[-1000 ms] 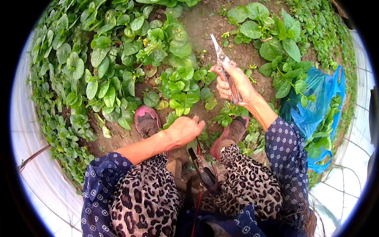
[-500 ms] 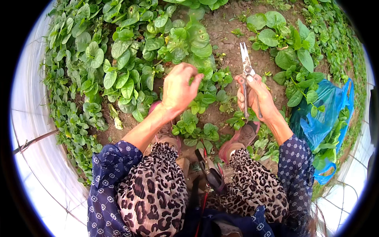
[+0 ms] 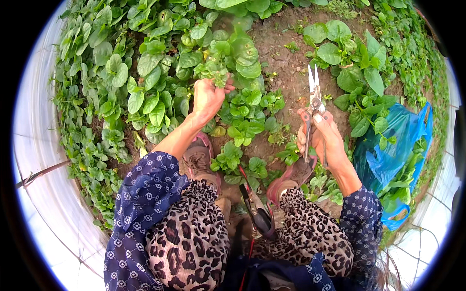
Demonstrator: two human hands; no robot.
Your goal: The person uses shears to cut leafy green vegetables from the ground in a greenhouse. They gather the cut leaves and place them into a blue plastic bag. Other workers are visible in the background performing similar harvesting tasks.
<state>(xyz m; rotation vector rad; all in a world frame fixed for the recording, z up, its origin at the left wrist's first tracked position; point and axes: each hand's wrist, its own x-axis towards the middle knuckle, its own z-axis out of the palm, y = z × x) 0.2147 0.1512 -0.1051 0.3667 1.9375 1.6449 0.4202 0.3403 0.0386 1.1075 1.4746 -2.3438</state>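
My left hand (image 3: 208,97) reaches forward into the leafy green plants and is closed around a small sprig of leaves (image 3: 212,71). My right hand (image 3: 323,138) grips the red handles of a pair of scissors (image 3: 314,92), whose metal blades point away from me and stand slightly apart over bare soil. Both sleeves are dark blue with a small white pattern. My knees in leopard-print trousers (image 3: 194,237) fill the lower part of the view.
A blue plastic bag (image 3: 395,145) holding cut greens lies on the right. Dense leafy plants (image 3: 126,82) cover the bed on the left and at the back. Brown soil (image 3: 286,63) shows in the middle. My sandalled feet (image 3: 199,160) rest among the plants. White sheeting (image 3: 43,160) borders the left.
My left hand has risen from near my foot up into the plants and closed on a sprig. The right hand with the scissors has shifted right and slightly down.
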